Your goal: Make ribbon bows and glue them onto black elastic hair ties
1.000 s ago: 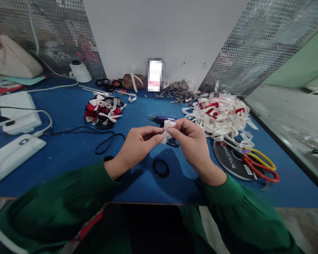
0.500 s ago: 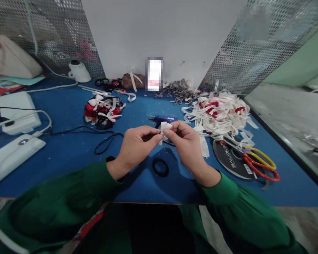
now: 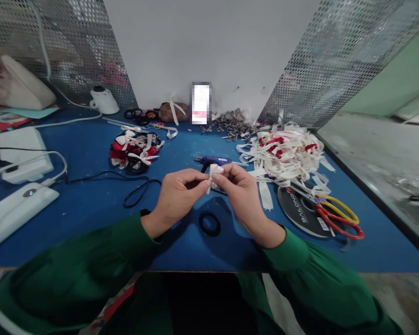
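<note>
Between my fingertips is a small white ribbon bow (image 3: pixel 214 171), held above the blue table. My left hand (image 3: pixel 182 195) pinches its left side with thumb and forefinger. On the other side my right hand (image 3: pixel 242 195) closes thumb and fingers on the bow. Part of the bow is hidden by my fingers. A black hair tie (image 3: pixel 209 224) lies on the table just below my hands. Behind them rests a blue glue gun (image 3: pixel 214 160), its tip pointing left.
A heap of white and red ribbons (image 3: pixel 288 151) lies right, beside a black ribbon spool (image 3: pixel 300 211) and red-and-yellow scissors (image 3: pixel 338 216). Hair ties with bows (image 3: pixel 134 151) are piled left. Grey metal clips (image 3: pixel 235 123) lie at the back. A black cord (image 3: pixel 104 174) crosses the left side.
Both hands still pinch the white bow, which has turned slightly between the fingers. The whole view has shifted a little; the table items stay in place.
</note>
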The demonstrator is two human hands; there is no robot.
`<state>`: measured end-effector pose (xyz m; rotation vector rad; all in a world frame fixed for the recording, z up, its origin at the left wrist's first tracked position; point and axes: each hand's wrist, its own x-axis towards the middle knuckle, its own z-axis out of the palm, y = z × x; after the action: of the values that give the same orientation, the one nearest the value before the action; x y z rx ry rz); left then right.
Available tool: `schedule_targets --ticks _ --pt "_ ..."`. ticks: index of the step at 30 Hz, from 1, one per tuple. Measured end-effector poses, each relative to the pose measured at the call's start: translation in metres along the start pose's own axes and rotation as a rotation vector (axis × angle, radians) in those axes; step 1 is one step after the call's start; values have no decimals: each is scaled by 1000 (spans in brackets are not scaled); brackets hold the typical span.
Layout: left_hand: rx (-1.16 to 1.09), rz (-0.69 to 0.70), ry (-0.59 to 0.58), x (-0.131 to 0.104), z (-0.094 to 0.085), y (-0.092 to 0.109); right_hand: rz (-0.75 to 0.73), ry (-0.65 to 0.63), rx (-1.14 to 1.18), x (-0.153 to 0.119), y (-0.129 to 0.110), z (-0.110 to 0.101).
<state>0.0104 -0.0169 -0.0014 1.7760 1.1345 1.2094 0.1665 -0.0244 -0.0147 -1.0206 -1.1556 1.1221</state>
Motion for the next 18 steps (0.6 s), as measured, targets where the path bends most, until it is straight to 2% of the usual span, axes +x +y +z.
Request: schedule_targets --ticks 9,13,16,18 --pt "6 -57 -6 1 -1 -4 58 -3 84 3 -4 -3" --pt "43 -54 -86 1 -3 -4 197 -58 174 5 -6 -5" --pt "81 -65 -109 2 -2 -3 314 -35 246 6 -5 -6" --pt "87 -77 -113 2 -2 -2 329 -31 259 6 -4 -6"
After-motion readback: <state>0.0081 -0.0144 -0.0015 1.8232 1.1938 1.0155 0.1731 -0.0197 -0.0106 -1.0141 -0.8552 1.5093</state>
